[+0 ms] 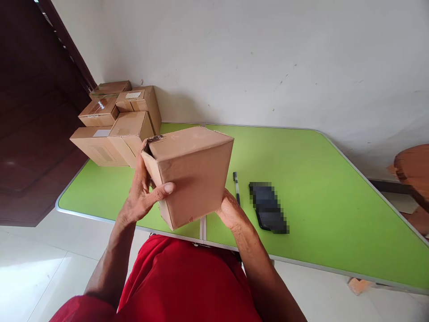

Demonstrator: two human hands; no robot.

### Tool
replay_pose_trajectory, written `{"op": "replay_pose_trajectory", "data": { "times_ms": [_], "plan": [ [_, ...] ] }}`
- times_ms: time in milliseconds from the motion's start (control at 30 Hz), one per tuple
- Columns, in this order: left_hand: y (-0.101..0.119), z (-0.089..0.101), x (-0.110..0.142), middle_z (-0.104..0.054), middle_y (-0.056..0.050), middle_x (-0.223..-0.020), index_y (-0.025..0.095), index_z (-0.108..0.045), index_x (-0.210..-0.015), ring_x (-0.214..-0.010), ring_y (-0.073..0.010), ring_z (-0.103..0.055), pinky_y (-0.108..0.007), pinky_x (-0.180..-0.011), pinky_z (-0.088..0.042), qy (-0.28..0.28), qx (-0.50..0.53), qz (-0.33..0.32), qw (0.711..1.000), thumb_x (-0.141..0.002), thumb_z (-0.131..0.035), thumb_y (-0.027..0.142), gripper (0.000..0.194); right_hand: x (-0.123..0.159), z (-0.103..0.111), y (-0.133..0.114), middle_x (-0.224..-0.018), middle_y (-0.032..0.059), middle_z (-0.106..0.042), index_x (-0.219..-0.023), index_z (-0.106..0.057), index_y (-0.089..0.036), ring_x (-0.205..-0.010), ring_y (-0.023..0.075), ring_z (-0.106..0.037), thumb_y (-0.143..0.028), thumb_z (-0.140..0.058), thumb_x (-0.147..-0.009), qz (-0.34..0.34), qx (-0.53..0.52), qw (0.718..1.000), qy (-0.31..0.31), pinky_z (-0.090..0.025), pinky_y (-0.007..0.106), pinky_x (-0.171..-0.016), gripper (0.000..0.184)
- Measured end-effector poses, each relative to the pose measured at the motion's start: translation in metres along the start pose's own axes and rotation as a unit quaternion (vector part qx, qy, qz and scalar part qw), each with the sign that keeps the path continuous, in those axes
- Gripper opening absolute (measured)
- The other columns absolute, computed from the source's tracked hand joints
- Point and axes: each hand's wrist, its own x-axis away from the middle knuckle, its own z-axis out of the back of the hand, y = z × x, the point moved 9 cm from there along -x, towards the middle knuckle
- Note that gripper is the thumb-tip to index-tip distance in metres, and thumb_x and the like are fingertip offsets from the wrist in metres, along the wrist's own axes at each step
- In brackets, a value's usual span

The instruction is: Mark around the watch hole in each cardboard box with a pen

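Note:
A brown cardboard box (197, 179) is held up, tilted, over the front part of a green table (301, 165). My left hand (145, 192) grips its left end, with the thumb lying across the near face and the other fingers behind. Around the lower right corner of the same box is my right hand (231, 209); its fingertips are hidden behind and under the cardboard. The box's upper left edge looks torn and slightly gaping. Just right of the box, a pen (236, 188) lies on the tabletop, close to my right hand.
Several cardboard boxes (130, 124) are stacked at the table's back left, near the wall and a dark door (33, 112). A black pixelated object (268, 208) lies right of the pen. A brown wooden piece (414, 172) stands beyond the table's right edge.

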Motion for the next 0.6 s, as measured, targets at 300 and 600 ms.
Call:
{"op": "replay_pose_trajectory", "data": {
  "times_ms": [300, 600],
  "plan": [
    [0.033, -0.012, 0.024, -0.050, -0.019, -0.166, 0.030, -0.034, -0.179, -0.154, -0.0446, -0.056, -0.061, -0.129, -0.049, 0.019, -0.210, -0.221, 0.952, -0.083, -0.092, 0.052, 0.114, 0.006, 0.004, -0.051, -0.139, 0.0082, -0.084, -0.122, -0.082, -0.034, -0.139, 0.0396, -0.071, -0.102, -0.071, -0.080, 0.076, -0.018, 0.997, 0.002, -0.064, 0.050, -0.099, 0.081],
    [0.036, -0.032, 0.013, -0.060, -0.015, -0.169, 0.033, -0.043, -0.179, -0.154, -0.0441, -0.058, -0.064, -0.132, -0.047, -0.179, -0.130, -0.191, 0.956, -0.084, -0.083, 0.043, 0.104, 0.042, -0.005, -0.105, -0.138, 0.0064, -0.084, -0.130, -0.087, -0.032, -0.120, 0.0359, -0.078, -0.078, -0.092, -0.082, 0.080, 0.120, 0.988, -0.058, -0.060, 0.042, -0.095, 0.067]
  ]
}}
